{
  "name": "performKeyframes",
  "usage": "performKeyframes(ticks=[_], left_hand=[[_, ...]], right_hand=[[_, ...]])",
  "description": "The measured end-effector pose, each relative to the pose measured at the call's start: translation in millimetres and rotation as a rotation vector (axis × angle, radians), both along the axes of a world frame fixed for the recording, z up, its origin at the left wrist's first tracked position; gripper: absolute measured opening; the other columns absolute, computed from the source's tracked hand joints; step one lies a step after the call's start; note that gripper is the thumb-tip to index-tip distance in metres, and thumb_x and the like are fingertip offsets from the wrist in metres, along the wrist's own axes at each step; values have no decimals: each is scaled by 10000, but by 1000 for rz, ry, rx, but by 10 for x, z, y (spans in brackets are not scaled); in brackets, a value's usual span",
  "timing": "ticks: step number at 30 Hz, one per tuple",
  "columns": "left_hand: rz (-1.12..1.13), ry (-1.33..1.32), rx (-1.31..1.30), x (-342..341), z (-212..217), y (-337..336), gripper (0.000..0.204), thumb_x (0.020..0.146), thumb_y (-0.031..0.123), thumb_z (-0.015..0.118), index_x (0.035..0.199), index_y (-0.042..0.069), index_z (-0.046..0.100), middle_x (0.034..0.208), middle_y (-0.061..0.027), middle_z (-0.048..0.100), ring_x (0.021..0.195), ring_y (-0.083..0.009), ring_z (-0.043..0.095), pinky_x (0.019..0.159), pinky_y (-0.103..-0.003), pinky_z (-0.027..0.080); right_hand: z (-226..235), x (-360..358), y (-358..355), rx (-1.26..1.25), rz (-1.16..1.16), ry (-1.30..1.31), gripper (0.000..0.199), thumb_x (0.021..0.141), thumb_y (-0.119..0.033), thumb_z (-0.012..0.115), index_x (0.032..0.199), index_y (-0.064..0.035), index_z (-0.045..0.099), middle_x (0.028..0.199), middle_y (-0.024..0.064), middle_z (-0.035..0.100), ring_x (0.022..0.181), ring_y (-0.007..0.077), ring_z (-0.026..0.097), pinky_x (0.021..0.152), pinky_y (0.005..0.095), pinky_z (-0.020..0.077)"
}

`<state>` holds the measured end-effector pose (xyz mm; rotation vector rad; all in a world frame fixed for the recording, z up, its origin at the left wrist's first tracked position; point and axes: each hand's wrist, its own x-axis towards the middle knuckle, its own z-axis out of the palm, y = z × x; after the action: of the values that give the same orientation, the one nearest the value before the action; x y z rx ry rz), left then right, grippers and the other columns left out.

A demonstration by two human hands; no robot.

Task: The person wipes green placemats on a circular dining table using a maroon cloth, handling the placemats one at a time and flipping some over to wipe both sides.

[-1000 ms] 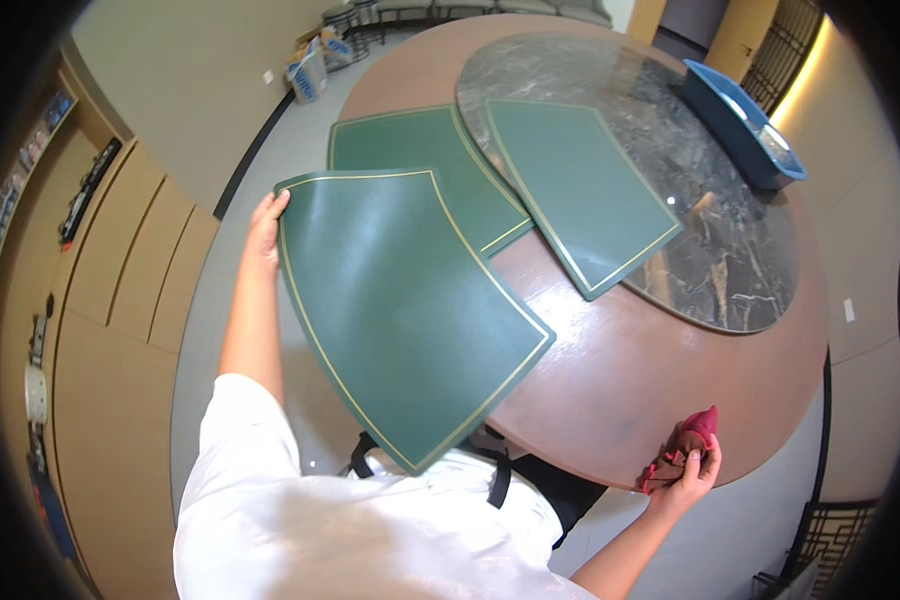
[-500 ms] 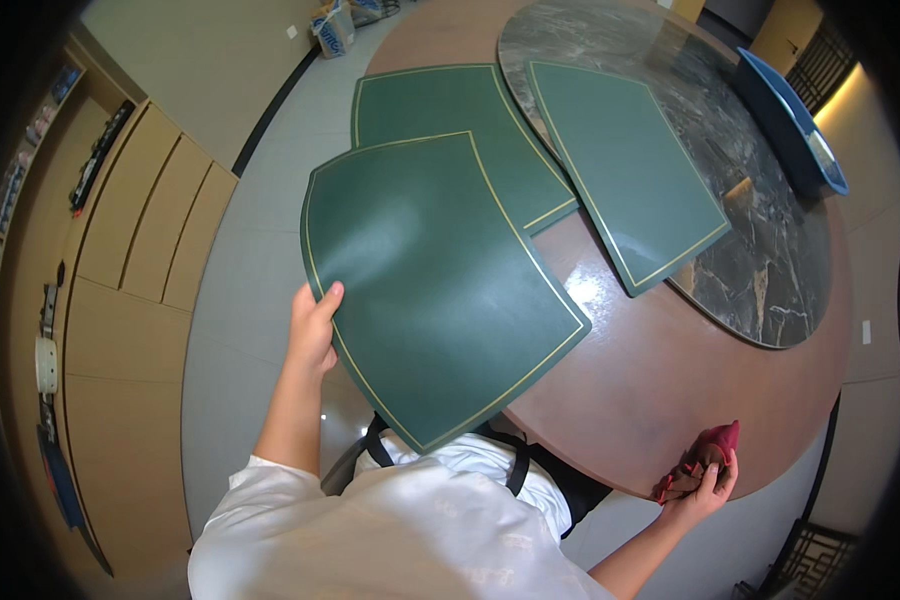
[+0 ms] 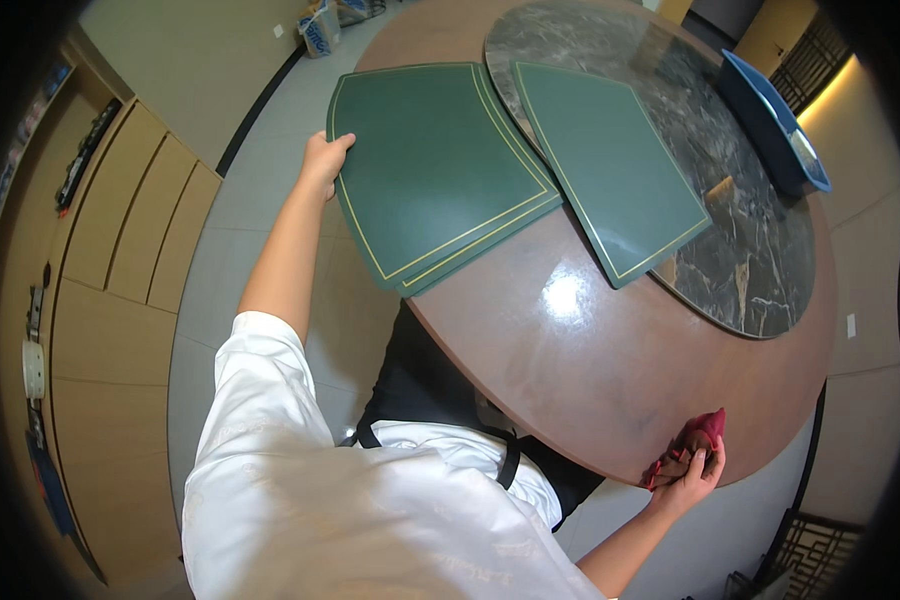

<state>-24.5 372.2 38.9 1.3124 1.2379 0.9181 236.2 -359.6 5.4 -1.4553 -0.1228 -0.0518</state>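
My left hand (image 3: 325,160) grips the left edge of a curved green placemat (image 3: 430,170) with a thin gold border, thumb on top. That placemat lies over a second green placemat (image 3: 475,248), whose rim peeks out along the lower right side. Further right, a third green placemat (image 3: 610,170) rests partly on the dark marble turntable (image 3: 770,265) and overhangs the brown table (image 3: 530,360). Near the table's front edge, my right hand (image 3: 698,478) is closed around a bunched red and brown cloth (image 3: 688,445).
A blue plastic tub (image 3: 775,125) stands on the turntable's far right side. Wooden cabinets (image 3: 115,330) line the wall at the left. Bags (image 3: 320,28) sit on the floor by the far wall. The round table's edge curves close in front of my body.
My left hand has moved the placemat away from my body, up onto the second one, so the two now nearly line up. My right hand stays at the table's edge with the cloth.
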Motion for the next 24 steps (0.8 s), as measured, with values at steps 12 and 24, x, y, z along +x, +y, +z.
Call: performKeyframes(ticks=[12, 24], left_hand=[[132, 510, 404, 202, -82, -362, 338, 1013, 198, 659, 1260, -24, 725, 1214, -255, 794, 1152, -466, 748, 996, -535, 582], [1, 655, 508, 43, -333, -74, 411, 1110, 188, 547, 1407, -61, 682, 1315, -317, 745, 1247, -517, 697, 1059, -541, 557]], right_hand=[[4, 8, -9, 27, 31, 0, 383, 1105, -6, 587, 1486, -37, 601, 1439, 168, 651, 1263, 301, 689, 1036, 517, 641], [100, -38, 103, -19, -7, 0, 346, 1089, -7, 634, 1435, -8, 635, 1358, 134, 700, 1150, 207, 702, 922, 331, 622]])
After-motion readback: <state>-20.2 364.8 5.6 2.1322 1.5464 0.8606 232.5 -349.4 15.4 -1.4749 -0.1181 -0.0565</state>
